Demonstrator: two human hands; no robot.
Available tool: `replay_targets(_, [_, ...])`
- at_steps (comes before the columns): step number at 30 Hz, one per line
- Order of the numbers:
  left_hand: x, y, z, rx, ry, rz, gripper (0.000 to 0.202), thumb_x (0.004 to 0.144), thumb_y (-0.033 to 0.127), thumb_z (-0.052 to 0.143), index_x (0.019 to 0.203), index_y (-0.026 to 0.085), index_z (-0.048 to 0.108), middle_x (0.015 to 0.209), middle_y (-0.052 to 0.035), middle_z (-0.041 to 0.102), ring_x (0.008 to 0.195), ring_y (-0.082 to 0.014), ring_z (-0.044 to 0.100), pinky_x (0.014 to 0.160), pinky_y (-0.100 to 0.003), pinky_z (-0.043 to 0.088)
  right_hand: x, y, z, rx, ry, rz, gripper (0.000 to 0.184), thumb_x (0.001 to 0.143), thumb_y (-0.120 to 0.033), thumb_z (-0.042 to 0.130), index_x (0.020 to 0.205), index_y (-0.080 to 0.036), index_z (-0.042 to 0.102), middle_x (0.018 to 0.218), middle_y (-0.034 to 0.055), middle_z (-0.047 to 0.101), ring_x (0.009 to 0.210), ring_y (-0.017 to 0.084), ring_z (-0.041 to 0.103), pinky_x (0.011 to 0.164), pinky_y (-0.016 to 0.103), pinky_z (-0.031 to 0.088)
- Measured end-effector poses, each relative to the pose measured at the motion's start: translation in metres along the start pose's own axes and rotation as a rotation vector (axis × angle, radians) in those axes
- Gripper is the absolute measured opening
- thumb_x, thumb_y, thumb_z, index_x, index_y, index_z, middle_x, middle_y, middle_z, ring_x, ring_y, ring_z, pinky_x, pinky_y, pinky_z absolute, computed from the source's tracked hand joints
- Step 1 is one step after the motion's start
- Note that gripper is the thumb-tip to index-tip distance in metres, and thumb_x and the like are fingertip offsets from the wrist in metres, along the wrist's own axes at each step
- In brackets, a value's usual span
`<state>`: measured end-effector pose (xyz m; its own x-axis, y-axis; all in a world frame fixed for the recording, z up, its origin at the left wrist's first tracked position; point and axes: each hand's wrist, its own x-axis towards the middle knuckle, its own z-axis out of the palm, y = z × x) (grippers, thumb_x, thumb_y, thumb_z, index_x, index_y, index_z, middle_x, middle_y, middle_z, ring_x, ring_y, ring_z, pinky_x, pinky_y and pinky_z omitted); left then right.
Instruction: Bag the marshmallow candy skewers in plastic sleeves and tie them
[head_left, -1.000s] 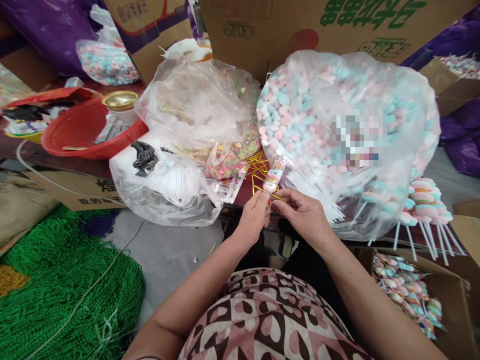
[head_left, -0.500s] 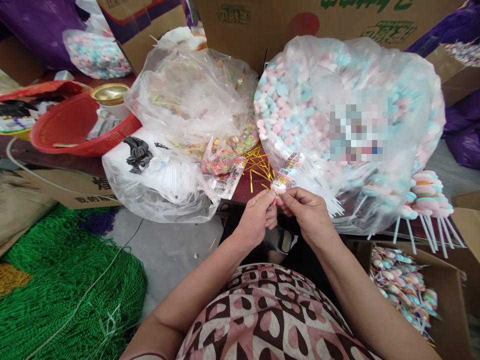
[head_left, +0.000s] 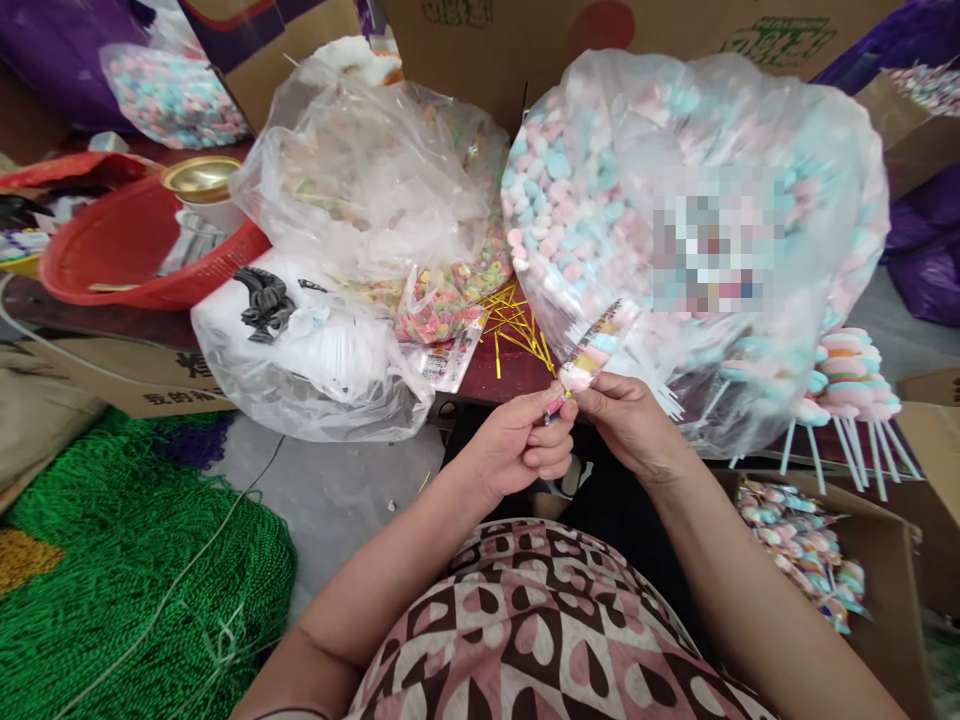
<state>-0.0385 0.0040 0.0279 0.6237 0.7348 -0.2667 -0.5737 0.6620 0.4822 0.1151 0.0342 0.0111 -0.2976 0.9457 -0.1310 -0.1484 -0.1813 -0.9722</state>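
My left hand [head_left: 521, 452] and my right hand [head_left: 628, 420] meet at the table's front edge, both pinched on the lower end of a small wrapped candy packet [head_left: 592, 348]. The packet is clear with pink and pale sweets inside and tilts up to the right. A gold twist tie sits at its neck between my fingertips. Loose gold twist ties [head_left: 514, 325] lie on the dark red table just behind my hands.
A big clear bag of pink and blue sweets on sticks [head_left: 675, 230] fills the right. A bag of colourful ring candy [head_left: 420, 230], a white bag [head_left: 315, 370], a red basin [head_left: 127, 250], a cardboard box of wrapped candy [head_left: 802, 550] and a green bead pile [head_left: 127, 580] surround me.
The packet has tipped from nearly upright to leaning right. My hands have closed in tighter on its neck, and my left fingers have curled more.
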Motion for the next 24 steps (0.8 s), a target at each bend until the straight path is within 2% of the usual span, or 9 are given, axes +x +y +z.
replay_targets(2, [0.003, -0.001, 0.002, 0.025, 0.070, 0.070, 0.024, 0.090, 0.035, 0.054, 0.074, 0.017, 0.052, 0.043, 0.0115, 0.024, 0.032, -0.0041, 0.020, 0.036, -0.016, 0.026, 0.002, 0.005, 0.005, -0.083, 0.142, -0.068, 0.022, 0.072, -0.042, 0.077, 0.076, -0.021, 0.075, 0.070, -0.0003, 0.069, 0.065, 0.014, 0.060, 0.070, 0.030, 0.049])
replay_targets(4, [0.006, -0.002, 0.003, 0.072, 0.170, 0.164, 0.026, 0.086, 0.038, 0.060, 0.074, 0.017, 0.050, 0.043, 0.0119, 0.027, 0.032, -0.0033, 0.022, 0.036, -0.015, 0.027, 0.001, 0.004, 0.010, -0.269, 0.237, -0.205, 0.016, 0.076, -0.036, 0.072, 0.073, -0.021, 0.073, 0.069, -0.0005, 0.068, 0.064, 0.014, 0.059, 0.067, 0.029, 0.048])
replay_targets(7, [0.014, -0.003, 0.003, 0.189, 0.301, 0.315, 0.035, 0.080, 0.046, 0.066, 0.072, 0.018, 0.048, 0.043, 0.0123, 0.029, 0.032, -0.0028, 0.025, 0.037, -0.015, 0.028, -0.002, -0.003, 0.015, -0.571, 0.301, -0.446, 0.013, 0.082, -0.026, 0.065, 0.073, -0.021, 0.072, 0.072, 0.0006, 0.068, 0.069, 0.015, 0.060, 0.070, 0.029, 0.048])
replay_targets(9, [0.018, -0.005, 0.000, 0.289, 0.369, 0.395, 0.039, 0.079, 0.053, 0.065, 0.071, 0.018, 0.048, 0.042, 0.0124, 0.029, 0.032, -0.0030, 0.026, 0.036, -0.016, 0.027, -0.003, -0.008, 0.016, -0.645, 0.293, -0.508, 0.014, 0.084, -0.024, 0.063, 0.074, -0.021, 0.072, 0.074, 0.0013, 0.069, 0.070, 0.015, 0.062, 0.071, 0.029, 0.049])
replay_targets(14, [0.021, -0.010, -0.008, 0.491, 0.436, 0.456, 0.041, 0.084, 0.057, 0.058, 0.072, 0.019, 0.047, 0.045, 0.0114, 0.031, 0.036, -0.0043, 0.027, 0.038, -0.018, 0.028, -0.001, -0.011, 0.016, -0.494, 0.189, -0.309, 0.014, 0.084, -0.030, 0.063, 0.083, -0.020, 0.073, 0.080, 0.0027, 0.071, 0.073, 0.016, 0.065, 0.071, 0.029, 0.052])
replay_targets(18, [0.018, -0.010, -0.010, 0.586, 0.436, 0.466, 0.042, 0.088, 0.058, 0.050, 0.072, 0.020, 0.047, 0.047, 0.0098, 0.034, 0.040, -0.0061, 0.033, 0.043, -0.020, 0.033, -0.002, -0.015, 0.021, -0.436, 0.231, -0.253, 0.020, 0.085, -0.034, 0.061, 0.077, -0.018, 0.070, 0.073, 0.0022, 0.070, 0.065, 0.014, 0.062, 0.064, 0.027, 0.051])
replay_targets(21, [0.017, -0.004, -0.009, 0.685, 0.429, 0.522, 0.035, 0.090, 0.051, 0.053, 0.080, 0.018, 0.058, 0.064, 0.0032, 0.057, 0.061, -0.0091, 0.053, 0.063, -0.022, 0.044, -0.005, -0.024, 0.027, -0.639, 0.281, -0.388, 0.017, 0.084, -0.026, 0.058, 0.072, -0.019, 0.067, 0.067, 0.0008, 0.066, 0.058, 0.012, 0.057, 0.058, 0.024, 0.047])
replay_targets(22, [0.017, -0.001, -0.007, 0.677, 0.408, 0.536, 0.031, 0.090, 0.048, 0.055, 0.088, 0.018, 0.063, 0.078, 0.0001, 0.065, 0.074, -0.0108, 0.058, 0.075, -0.023, 0.046, -0.007, -0.026, 0.029, -0.724, 0.289, -0.452, 0.016, 0.084, -0.023, 0.057, 0.071, -0.019, 0.066, 0.066, 0.0007, 0.065, 0.058, 0.012, 0.057, 0.058, 0.024, 0.046])
replay_targets(24, [0.015, 0.007, -0.002, 0.567, 0.320, 0.529, 0.029, 0.087, 0.040, 0.061, 0.107, 0.020, 0.066, 0.106, -0.0039, 0.069, 0.099, -0.0153, 0.061, 0.093, -0.027, 0.044, -0.010, -0.028, 0.029, -0.845, 0.292, -0.551, 0.016, 0.083, -0.020, 0.055, 0.070, -0.019, 0.065, 0.065, 0.0003, 0.064, 0.057, 0.012, 0.056, 0.058, 0.024, 0.044])
